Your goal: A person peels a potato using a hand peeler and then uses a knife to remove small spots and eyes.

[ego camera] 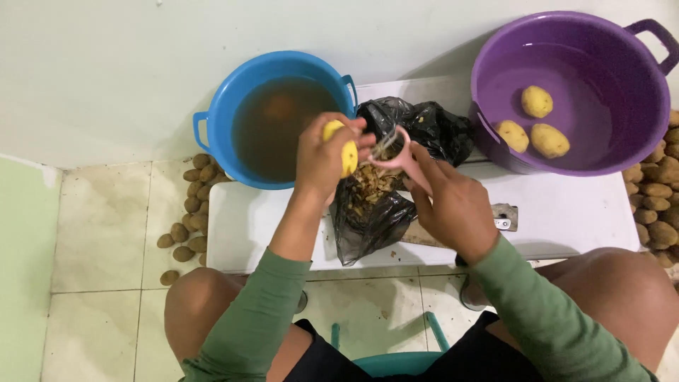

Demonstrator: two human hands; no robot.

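My left hand [320, 159] grips a partly peeled yellow potato [347, 151] above a black plastic bag [396, 170] that holds brown peelings. My right hand [445, 198] holds a pink Y-shaped peeler [396, 152], its blade against the potato's right side. Both arms wear green sleeves. The bag lies on a white low table [566, 212] in front of my knees.
A blue tub [212, 117] of murky brown water stands left of the bag. A purple tub [488, 134] at the right holds clear water and three peeled potatoes [536, 101]. Unpeeled brown potatoes lie on the tiled floor at the left [189, 212] and at the right [658, 205].
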